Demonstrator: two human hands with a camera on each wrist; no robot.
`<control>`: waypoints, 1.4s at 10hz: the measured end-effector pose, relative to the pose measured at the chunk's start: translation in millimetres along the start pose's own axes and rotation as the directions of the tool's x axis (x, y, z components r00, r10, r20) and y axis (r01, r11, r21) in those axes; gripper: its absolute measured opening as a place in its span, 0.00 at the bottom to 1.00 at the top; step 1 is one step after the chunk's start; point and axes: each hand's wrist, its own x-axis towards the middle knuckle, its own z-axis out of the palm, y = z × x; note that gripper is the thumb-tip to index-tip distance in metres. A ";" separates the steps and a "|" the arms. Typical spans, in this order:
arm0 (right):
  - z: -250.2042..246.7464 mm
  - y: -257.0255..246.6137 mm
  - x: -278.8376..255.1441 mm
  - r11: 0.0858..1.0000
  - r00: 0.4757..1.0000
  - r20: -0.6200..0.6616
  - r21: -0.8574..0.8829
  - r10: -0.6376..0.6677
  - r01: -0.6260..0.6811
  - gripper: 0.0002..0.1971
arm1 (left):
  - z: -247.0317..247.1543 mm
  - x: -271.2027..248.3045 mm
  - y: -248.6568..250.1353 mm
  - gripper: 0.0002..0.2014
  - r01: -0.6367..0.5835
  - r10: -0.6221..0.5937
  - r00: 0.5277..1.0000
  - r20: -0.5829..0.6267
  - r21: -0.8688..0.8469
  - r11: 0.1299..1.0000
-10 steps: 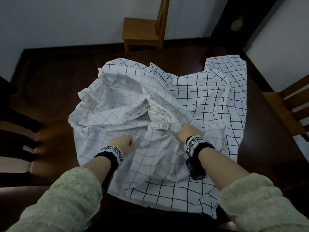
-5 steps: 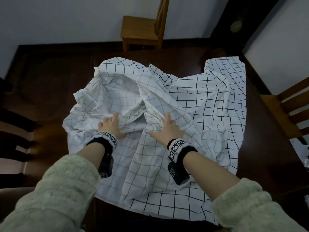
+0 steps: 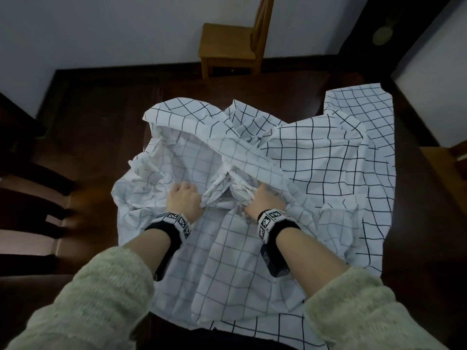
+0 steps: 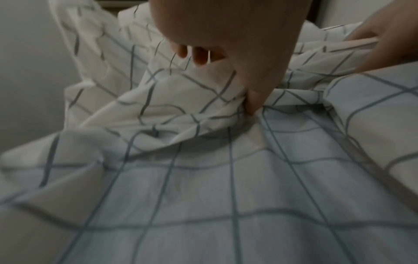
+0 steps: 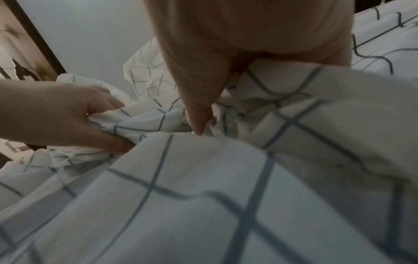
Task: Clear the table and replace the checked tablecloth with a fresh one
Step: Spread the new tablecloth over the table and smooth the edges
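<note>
Checked tablecloth (image 3: 290,173) was bunched in a rumpled heap on the dark wooden table (image 3: 101,117), mostly centre and right, near edge hanging over the side closest to the person. Far left of the table was bare wood. No dishes or other items visible on it, so clearing looked done; step in hand was gathering the old cloth for removal.

Left hand (image 3: 183,203) had fingers curled into a fold near the middle of the heap, thumb pinching cloth. Right hand (image 3: 265,202) was just beside it, also closed on a bunch of fabric. Right wrist view showed its thumb pressed into the folds, though blur made the other fingers hard to read. Both hands close together, gripping the same central ridge.

Next move, as I judged it: pull the remaining flat section at far right into the bundle, then lift the whole lot clear. Loose far corner could drag.

Wooden chair (image 3: 227,46) stood beyond the table by the wall. No fresh cloth in view.
</note>
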 end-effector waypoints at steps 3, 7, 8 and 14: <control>-69.6 35.7 3.6 0.999 0.996 -0.081 -0.038 -0.024 0.021 0.11 | -60.5 28.7 -4.3 0.12 0.015 0.000 0.937 0.350 -0.040 0.999; -269.5 72.5 -33.1 0.469 0.498 -0.785 0.619 0.368 0.630 0.28 | -221.5 106.5 -29.3 0.32 -0.292 -0.474 0.777 -0.415 -0.904 0.314; -249.0 90.8 -38.4 0.725 0.221 -0.974 0.183 0.043 0.664 0.34 | -211.1 108.4 -32.1 0.38 -0.050 -0.435 0.847 -0.307 -0.859 0.509; -88.3 76.8 -80.5 0.922 0.894 -0.327 0.131 -0.306 0.364 0.24 | -71.5 -10.8 29.0 0.20 0.304 0.123 0.918 0.376 -0.869 0.390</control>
